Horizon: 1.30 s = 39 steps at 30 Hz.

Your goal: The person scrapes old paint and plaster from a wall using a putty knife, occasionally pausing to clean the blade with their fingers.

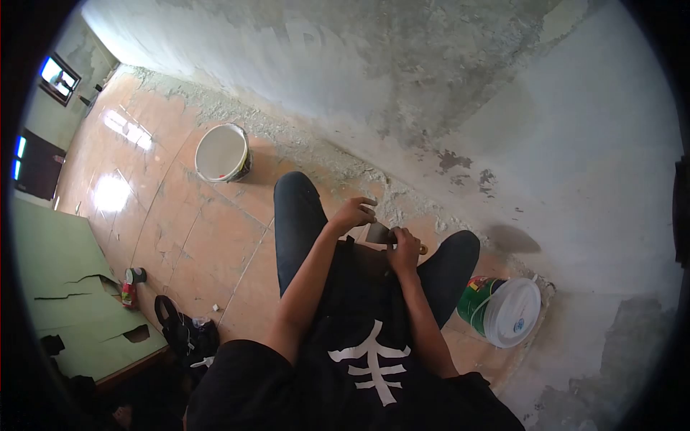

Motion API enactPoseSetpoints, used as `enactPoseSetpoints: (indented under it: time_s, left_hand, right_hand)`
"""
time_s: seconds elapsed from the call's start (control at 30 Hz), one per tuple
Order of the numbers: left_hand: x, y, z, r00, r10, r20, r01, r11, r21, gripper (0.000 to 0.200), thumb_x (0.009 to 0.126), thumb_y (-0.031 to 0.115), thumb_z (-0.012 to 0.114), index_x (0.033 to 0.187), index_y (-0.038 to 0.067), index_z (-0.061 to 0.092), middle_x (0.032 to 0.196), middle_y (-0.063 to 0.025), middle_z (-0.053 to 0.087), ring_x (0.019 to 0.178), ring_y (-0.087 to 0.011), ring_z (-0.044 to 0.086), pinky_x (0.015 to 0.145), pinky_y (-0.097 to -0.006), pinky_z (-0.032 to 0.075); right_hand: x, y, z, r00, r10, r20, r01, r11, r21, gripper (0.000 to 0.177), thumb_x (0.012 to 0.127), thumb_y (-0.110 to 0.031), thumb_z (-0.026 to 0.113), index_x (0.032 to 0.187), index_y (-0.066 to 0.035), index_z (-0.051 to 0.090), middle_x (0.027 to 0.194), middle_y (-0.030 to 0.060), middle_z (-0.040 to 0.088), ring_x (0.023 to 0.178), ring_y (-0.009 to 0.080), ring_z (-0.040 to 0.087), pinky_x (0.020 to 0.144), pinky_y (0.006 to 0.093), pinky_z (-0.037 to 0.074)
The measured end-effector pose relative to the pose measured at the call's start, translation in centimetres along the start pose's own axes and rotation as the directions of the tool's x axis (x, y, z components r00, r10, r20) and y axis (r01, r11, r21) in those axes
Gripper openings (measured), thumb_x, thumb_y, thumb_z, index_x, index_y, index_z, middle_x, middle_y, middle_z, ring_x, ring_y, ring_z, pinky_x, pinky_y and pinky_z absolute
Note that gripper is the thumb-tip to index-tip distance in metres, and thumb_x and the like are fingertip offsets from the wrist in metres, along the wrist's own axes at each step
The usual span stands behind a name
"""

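Note:
My right hand is closed around a putty knife, held low between my bent knees. Its flat grey blade points left, and the rounded wooden end of the handle shows past my fingers on the right. My left hand is beside the blade's far end, fingers apart and slightly curled, with the fingertips close to the blade's edge. Most of the handle is hidden by my right hand.
A white bucket stands on the tiled floor ahead left. On the right, a green paint bucket with a white lid stands near the patchy wall. Plaster debris lines the wall's foot. A black bag and cracked green panel are at left.

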<state>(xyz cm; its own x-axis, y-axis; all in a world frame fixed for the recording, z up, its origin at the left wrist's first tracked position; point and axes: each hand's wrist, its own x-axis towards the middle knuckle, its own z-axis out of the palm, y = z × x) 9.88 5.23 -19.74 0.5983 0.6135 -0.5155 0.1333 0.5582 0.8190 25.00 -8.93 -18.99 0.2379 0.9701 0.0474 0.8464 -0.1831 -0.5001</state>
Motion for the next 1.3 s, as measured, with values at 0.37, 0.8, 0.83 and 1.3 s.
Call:
enactPoseSetpoints:
  time_s: [0.37, 0.8, 0.83, 1.3]
  left_hand:
    - [0.6, -0.6, -0.1, 0.991, -0.034, 0.133, 0.056, 0.984, -0.171, 0.049, 0.075, -0.014, 0.060, 0.122, -0.003, 0.052, 0.074, 0.0003, 0.049, 0.069, -0.0113, 0.053, 0.062, -0.0249, 0.045]
    - [0.2, 0.1, 0.1, 0.993, -0.094, 0.067, 0.110, 0.945, -0.309, 0.044, 0.079, -0.013, 0.061, 0.119, 0.002, 0.050, 0.078, 0.0004, 0.049, 0.072, -0.0125, 0.054, 0.069, -0.0263, 0.046]
    - [0.3, -0.1, 0.0, 0.993, -0.095, 0.068, 0.112, 0.945, -0.308, 0.044, 0.079, -0.013, 0.061, 0.119, 0.002, 0.050, 0.078, 0.0004, 0.049, 0.072, -0.0125, 0.054, 0.069, -0.0263, 0.046]
    - [1.0, -1.1, -0.5, 0.991, -0.071, 0.113, 0.109, 0.922, -0.372, 0.038, 0.081, -0.013, 0.057, 0.115, 0.002, 0.052, 0.079, 0.0003, 0.050, 0.075, -0.0130, 0.056, 0.078, -0.0288, 0.049]
  right_hand:
    - [0.3, -0.2, 0.3, 0.998, -0.004, -0.065, 0.014, 0.989, 0.148, 0.023, 0.068, 0.002, 0.072, 0.089, -0.005, 0.062, 0.087, 0.0108, 0.064, 0.083, 0.0300, 0.065, 0.073, 0.0391, 0.049]
    - [0.5, -0.4, 0.0, 0.995, 0.037, -0.087, -0.011, 0.960, 0.278, 0.022, 0.071, 0.003, 0.071, 0.089, -0.005, 0.061, 0.086, 0.0127, 0.065, 0.081, 0.0295, 0.067, 0.072, 0.0392, 0.052]
    - [0.5, -0.4, 0.1, 0.996, 0.033, -0.084, -0.008, 0.960, 0.281, 0.022, 0.071, 0.003, 0.071, 0.089, -0.005, 0.061, 0.086, 0.0128, 0.065, 0.081, 0.0293, 0.067, 0.072, 0.0390, 0.052]
    - [0.5, -0.6, -0.1, 0.996, 0.089, -0.027, -0.076, 0.945, 0.319, 0.023, 0.069, 0.003, 0.071, 0.089, -0.002, 0.061, 0.090, 0.0145, 0.066, 0.086, 0.0311, 0.067, 0.074, 0.0379, 0.052]
